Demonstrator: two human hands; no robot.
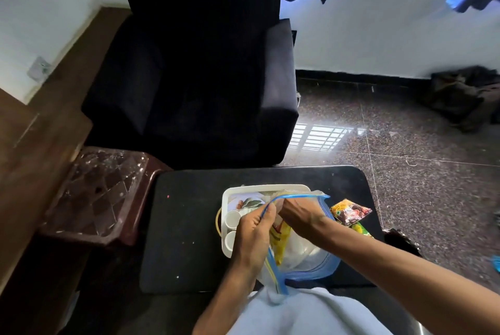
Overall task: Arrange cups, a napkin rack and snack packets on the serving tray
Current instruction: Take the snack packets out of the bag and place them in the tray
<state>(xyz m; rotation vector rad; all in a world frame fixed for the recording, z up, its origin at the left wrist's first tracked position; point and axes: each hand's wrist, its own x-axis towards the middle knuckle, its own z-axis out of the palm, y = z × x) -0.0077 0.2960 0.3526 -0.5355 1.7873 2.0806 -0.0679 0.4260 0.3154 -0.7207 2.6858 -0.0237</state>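
Left fingers (266, 215): pinching bag (311, 256) rim.
Right fingers (288, 206): curled in bag mouth; grip unclear.
Done: cups (232, 218) on tray (230, 191), left of fingers.
Remaining: packets (350, 211) on bench (184, 226), right of fingers; rack unseen.

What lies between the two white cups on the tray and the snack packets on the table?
In the head view, a clear zip bag, held by the left hand and right hand, lies between the cups and the packets.
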